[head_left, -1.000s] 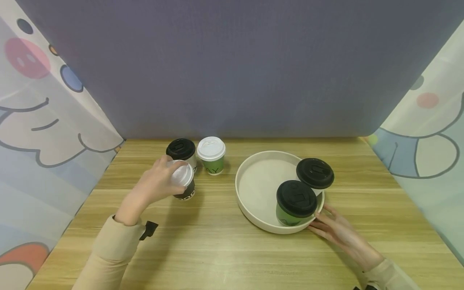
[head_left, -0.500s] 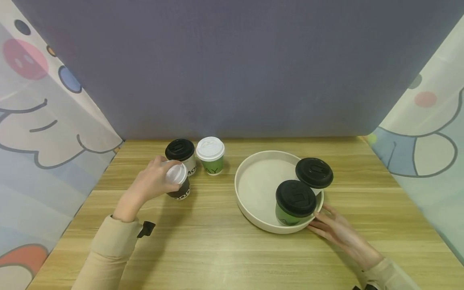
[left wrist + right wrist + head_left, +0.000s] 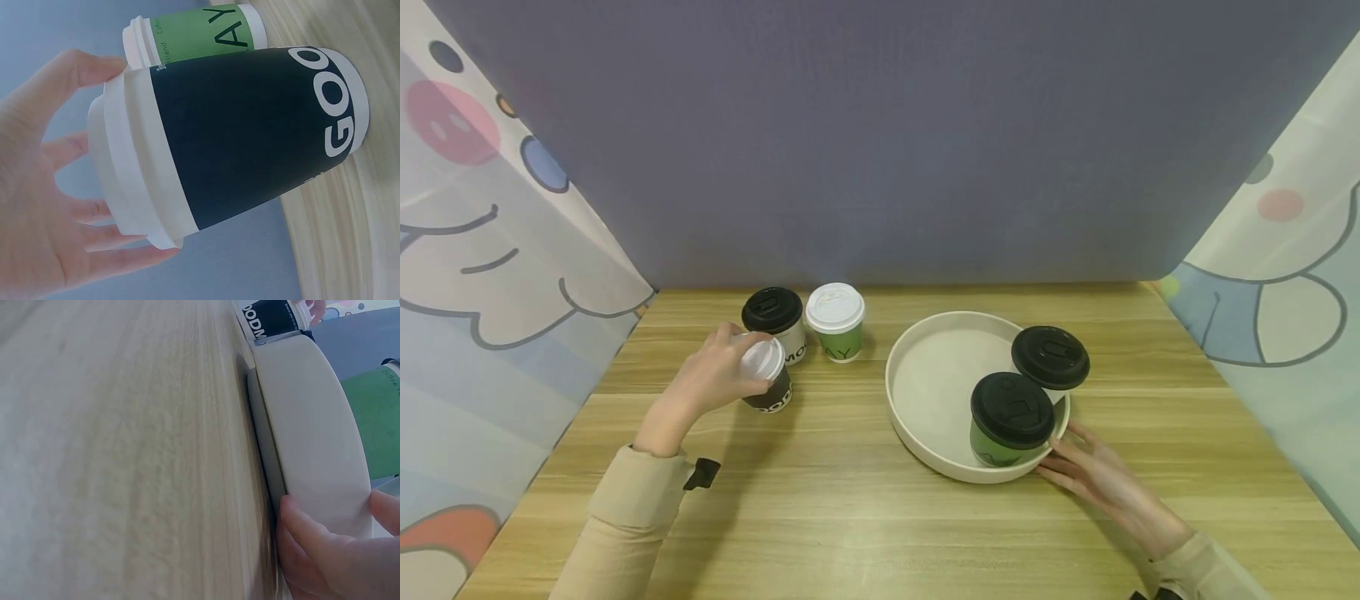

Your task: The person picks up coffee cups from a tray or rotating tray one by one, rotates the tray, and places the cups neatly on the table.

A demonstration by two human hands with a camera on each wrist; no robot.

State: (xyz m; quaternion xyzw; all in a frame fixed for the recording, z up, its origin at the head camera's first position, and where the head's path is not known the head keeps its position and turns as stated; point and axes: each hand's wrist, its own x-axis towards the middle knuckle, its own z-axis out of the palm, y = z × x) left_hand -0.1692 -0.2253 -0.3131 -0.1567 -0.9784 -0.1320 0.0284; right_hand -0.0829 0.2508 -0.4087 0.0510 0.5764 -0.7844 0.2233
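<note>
My left hand grips the white lid of a paper coffee cup with a black sleeve; thumb and fingertips lie around the lid's edge in the left wrist view. The cup stands upright on the table. Just behind it are a black-lidded white coffee cup and a white-lidded green one. My right hand pinches the near right edge of a round cream tray, thumb at the rim and fingers low on the outside. Inside stand a black-lidded green coffee cup and another black-lidded cup.
The wooden table meets a grey panel along its back edge. Cartoon-printed curtains hang at both sides. Bare wood lies between the left cups and the tray.
My left hand and the black-sleeved cup have shifted slightly left, showing more of the white cup behind. The right hand and tray stay where they were.
</note>
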